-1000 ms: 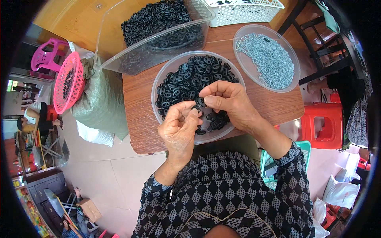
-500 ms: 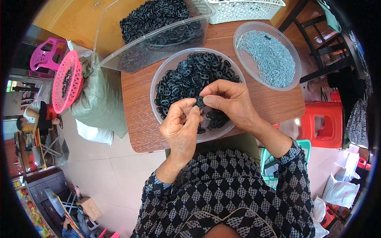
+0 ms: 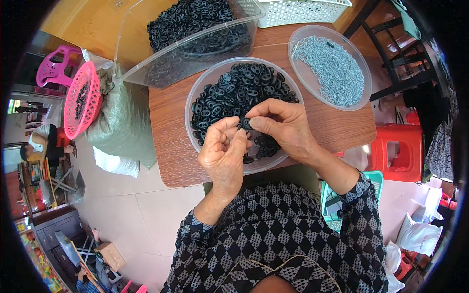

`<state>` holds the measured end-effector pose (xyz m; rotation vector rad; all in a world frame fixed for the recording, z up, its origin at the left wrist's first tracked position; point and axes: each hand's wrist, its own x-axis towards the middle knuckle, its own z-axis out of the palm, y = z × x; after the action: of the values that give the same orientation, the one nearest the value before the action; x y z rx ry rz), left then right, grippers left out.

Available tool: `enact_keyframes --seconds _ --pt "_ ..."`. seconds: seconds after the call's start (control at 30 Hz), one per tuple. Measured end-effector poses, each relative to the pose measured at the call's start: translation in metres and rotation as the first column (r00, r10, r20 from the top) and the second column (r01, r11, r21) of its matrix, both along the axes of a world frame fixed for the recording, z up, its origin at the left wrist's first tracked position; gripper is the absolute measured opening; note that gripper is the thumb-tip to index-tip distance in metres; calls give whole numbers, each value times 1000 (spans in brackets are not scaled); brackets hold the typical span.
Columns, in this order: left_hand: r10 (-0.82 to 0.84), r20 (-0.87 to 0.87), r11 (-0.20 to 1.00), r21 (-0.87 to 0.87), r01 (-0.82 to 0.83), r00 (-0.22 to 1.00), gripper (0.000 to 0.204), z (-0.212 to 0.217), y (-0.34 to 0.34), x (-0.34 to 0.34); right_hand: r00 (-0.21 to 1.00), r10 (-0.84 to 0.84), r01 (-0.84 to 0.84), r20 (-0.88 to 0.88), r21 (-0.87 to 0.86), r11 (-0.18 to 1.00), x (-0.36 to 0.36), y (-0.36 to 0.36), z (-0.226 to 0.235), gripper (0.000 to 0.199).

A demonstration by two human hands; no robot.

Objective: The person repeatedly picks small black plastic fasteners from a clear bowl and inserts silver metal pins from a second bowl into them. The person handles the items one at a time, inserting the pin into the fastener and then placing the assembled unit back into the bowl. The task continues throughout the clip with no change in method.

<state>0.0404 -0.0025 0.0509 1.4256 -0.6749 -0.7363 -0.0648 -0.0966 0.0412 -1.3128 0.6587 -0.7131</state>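
Note:
Between my fingertips is a small black two-holed plastic piece (image 3: 245,123). My left hand (image 3: 224,154) pinches it from the left, and my right hand (image 3: 283,128) grips its right side with thumb and forefinger. Both hands are over the near part of a round clear tub (image 3: 189,105) filled with similar black two-holed pieces (image 3: 222,90). Whether a second small part sits inside the pinch is hidden by the fingers.
A round clear lid (image 3: 361,97) of small silvery screws (image 3: 332,66) lies at the right of the wooden table (image 3: 168,146). Behind the tub stands a clear bin (image 3: 171,68) of black pieces, beside a white basket (image 3: 303,14). A red stool (image 3: 398,154) is at right.
Almost nothing differs. Both hands keep their pinch on the black piece, with only a slight shift of the fingers.

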Motion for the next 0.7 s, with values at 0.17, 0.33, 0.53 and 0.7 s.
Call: enact_keyframes --seconds 0.17,0.33,0.53,0.7 --pt "12 -80 1000 -16 -13 997 19 -2 0 -1 1000 -4 4 0 8 1000 0 1 -1 8" --pt "-2 -54 1000 -16 1 999 19 -2 -1 -1 1000 -5 5 -13 -33 999 0 2 -4 8" --pt "-3 -80 1000 -10 2 997 18 1 -2 1 1000 8 -9 -23 -23 1000 2 3 -2 8" --pt "-7 -136 1000 -26 4 991 18 2 -4 2 999 -38 37 -12 -124 992 2 5 -5 10"
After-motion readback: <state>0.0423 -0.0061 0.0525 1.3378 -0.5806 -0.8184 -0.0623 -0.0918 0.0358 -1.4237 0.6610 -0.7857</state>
